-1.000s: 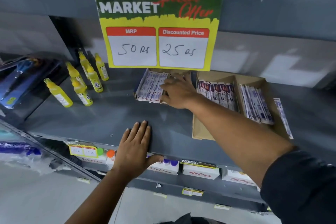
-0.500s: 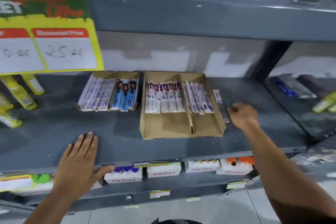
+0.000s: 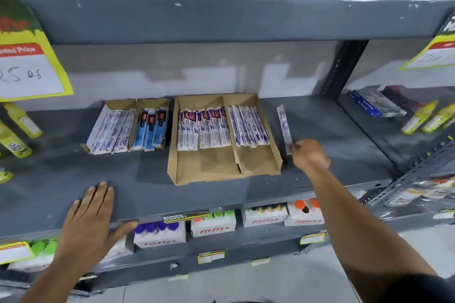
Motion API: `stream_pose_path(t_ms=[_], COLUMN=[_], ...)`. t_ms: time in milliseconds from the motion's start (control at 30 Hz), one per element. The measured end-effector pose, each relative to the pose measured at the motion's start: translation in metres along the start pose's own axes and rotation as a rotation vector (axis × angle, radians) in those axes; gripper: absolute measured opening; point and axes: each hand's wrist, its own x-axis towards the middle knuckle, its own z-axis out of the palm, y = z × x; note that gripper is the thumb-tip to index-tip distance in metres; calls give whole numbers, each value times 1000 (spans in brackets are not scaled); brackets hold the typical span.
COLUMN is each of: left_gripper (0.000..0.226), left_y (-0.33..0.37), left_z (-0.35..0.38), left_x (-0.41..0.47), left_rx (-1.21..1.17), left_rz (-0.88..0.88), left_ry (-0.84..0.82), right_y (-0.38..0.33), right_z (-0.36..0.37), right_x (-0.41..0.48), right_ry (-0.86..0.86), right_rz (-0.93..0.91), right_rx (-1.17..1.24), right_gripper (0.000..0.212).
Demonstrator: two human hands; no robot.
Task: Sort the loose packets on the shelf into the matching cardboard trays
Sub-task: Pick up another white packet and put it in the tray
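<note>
- Right hand (image 3: 310, 155), right of centre — fingers pinched on the loose packet's (image 3: 284, 123) near end, beside the big tray (image 3: 222, 172).
- Left hand (image 3: 89, 214), lower left — flat, fingers spread, on the shelf (image 3: 138, 179) edge.

The right hand (image 3: 309, 155) has left the small cardboard tray on the left (image 3: 128, 126) and crossed to the loose white-and-purple packet (image 3: 284, 128) beside the larger tray (image 3: 222, 140), its fingertips now pinching the packet's near end.

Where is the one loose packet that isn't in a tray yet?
The loose packet lies on the grey shelf, just right of the larger cardboard tray, with the right hand at its near end.
</note>
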Motion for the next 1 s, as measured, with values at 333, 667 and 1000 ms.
stream_pose_path(t_ms=[333, 667, 1000], left_gripper=[106, 106, 105], left_y=[1, 2, 1], left_z=[-1, -2, -1], left_x=[0, -1, -2], left_rx=[1, -7, -11], left_rz=[-9, -12, 0], left_ry=[3, -18, 4], right_y=[-45, -66, -70], right_z=[-61, -71, -71], right_x=[-58, -104, -110], right_ry=[-275, -812, -908], right_rz=[-487, -823, -828], right_rx=[773, 411, 498], right_gripper=[26, 25, 24])
